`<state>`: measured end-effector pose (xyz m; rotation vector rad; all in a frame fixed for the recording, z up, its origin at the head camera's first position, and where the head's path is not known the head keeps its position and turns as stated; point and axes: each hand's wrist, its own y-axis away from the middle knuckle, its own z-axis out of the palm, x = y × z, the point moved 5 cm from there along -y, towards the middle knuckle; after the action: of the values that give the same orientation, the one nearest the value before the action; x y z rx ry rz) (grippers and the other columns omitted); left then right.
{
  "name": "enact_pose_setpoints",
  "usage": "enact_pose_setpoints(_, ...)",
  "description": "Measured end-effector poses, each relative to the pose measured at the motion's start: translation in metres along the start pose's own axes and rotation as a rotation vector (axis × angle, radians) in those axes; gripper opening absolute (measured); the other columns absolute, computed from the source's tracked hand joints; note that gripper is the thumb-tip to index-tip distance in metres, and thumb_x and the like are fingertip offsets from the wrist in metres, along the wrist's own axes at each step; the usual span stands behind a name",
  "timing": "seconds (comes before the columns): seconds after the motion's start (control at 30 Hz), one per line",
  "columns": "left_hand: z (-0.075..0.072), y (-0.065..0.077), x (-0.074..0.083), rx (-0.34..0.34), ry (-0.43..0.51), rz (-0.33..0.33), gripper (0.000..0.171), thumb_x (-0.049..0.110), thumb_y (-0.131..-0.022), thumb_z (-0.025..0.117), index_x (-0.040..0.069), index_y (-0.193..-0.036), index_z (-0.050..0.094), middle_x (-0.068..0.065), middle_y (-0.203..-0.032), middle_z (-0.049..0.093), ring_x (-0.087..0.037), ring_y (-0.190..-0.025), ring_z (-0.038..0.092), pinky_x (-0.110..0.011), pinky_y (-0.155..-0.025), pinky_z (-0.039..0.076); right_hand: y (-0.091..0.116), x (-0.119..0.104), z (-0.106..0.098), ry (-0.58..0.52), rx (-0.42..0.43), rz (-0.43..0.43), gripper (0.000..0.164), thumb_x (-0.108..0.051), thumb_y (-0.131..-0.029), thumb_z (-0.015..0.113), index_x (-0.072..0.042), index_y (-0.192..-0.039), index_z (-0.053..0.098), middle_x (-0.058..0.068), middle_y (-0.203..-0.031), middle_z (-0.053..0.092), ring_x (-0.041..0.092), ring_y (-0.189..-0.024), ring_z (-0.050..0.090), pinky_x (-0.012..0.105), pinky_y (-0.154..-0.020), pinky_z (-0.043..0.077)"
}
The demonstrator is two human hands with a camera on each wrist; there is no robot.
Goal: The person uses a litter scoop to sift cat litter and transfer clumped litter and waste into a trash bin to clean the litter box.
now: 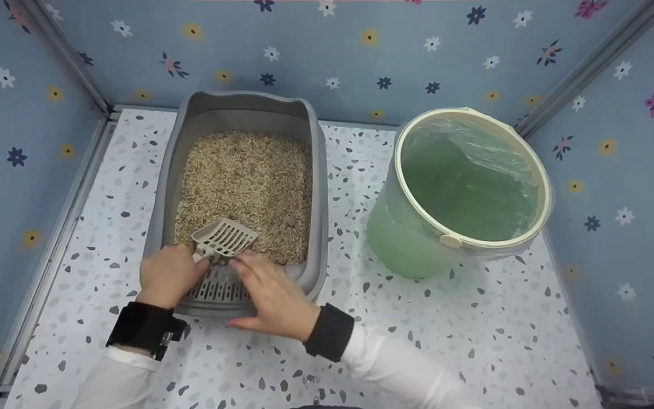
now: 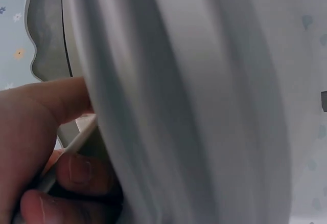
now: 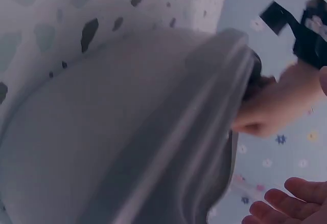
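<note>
My left hand (image 1: 171, 275) grips the handle of a beige slotted litter scoop (image 1: 226, 238). In the left wrist view its fingers (image 2: 84, 169) curl around that handle. The scoop's head lies over the near part of the tan pellet litter (image 1: 242, 182) in a grey litter box (image 1: 321, 187). With fingers extended and thumb apart, my right hand (image 1: 276, 298) is over the box's near right corner, fingertips right by the scoop's front edge. The right wrist view catches only that hand's fingers (image 3: 283, 206) at the lower right.
A translucent green bin (image 1: 403, 238) with a cream rim and clear plastic liner stands right of the box. The box's slotted grey ledge (image 1: 219, 287) lies under the hands. Blue floral panels (image 1: 315, 51) enclose the speckled white floor (image 1: 355, 301) at the back and both sides.
</note>
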<state>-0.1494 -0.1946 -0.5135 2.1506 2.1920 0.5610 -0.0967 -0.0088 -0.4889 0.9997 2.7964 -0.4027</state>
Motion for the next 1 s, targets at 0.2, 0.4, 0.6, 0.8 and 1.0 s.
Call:
enact_pose_setpoints(0.2,0.002,-0.003,0.001,0.014,-0.023,0.014,0.060,0.052,-0.088,0.056,-0.008,-0.096,0.063,-0.018,-0.066,0.058,-0.027,-0.050,0.052,-0.036,-0.041,0.039,-0.012,-0.016,0.047,0.236,-0.191,0.043,0.109,-0.080,-0.072,0.052,-0.004,-0.147,0.025,0.013,-0.148,0.034,0.028,-0.135,0.036,0.041,-0.112,0.028)
enact_pose_setpoints(0.4,0.003,-0.002,0.001,0.027,-0.014,0.017,0.056,0.050,-0.088,0.055,-0.005,-0.084,0.062,-0.013,-0.059,0.054,-0.023,-0.047,0.049,-0.033,-0.040,0.036,-0.023,-0.014,0.071,0.414,-0.201,0.120,0.105,-0.076,-0.073,0.055,-0.009,-0.148,0.025,0.011,-0.144,0.041,0.027,-0.128,0.043,0.042,-0.106,0.036)
enact_pose_setpoints(0.6,0.003,0.001,0.002,0.031,-0.026,-0.003,0.053,0.048,-0.088,0.057,-0.004,-0.078,0.061,-0.012,-0.059,0.053,-0.024,-0.048,0.049,-0.034,-0.040,0.037,-0.026,-0.012,0.076,0.421,-0.157,0.118,0.097,-0.062,-0.075,0.063,-0.011,-0.149,0.025,0.010,-0.138,0.046,0.026,-0.125,0.046,0.042,-0.104,0.038)
enact_pose_setpoints(0.8,0.005,0.002,0.006,0.044,-0.031,-0.010,0.049,0.045,-0.089,0.056,-0.002,-0.077,0.060,-0.010,-0.056,0.053,-0.024,-0.047,0.050,-0.035,-0.040,0.037,-0.023,-0.009,0.073,0.442,-0.068,0.041,0.084,-0.048,-0.077,0.065,-0.010,-0.145,0.033,0.012,-0.132,0.053,0.027,-0.119,0.052,0.042,-0.099,0.043)
enact_pose_setpoints(1.0,0.010,0.008,0.014,0.046,-0.026,-0.042,0.045,0.041,-0.090,0.055,0.004,-0.066,0.055,-0.010,-0.057,0.053,-0.025,-0.048,0.050,-0.036,-0.041,0.037,-0.015,-0.005,0.069,0.471,0.054,-0.060,0.051,-0.030,-0.092,0.050,-0.011,-0.139,0.044,0.009,-0.122,0.061,0.024,-0.110,0.058,0.037,-0.090,0.049)
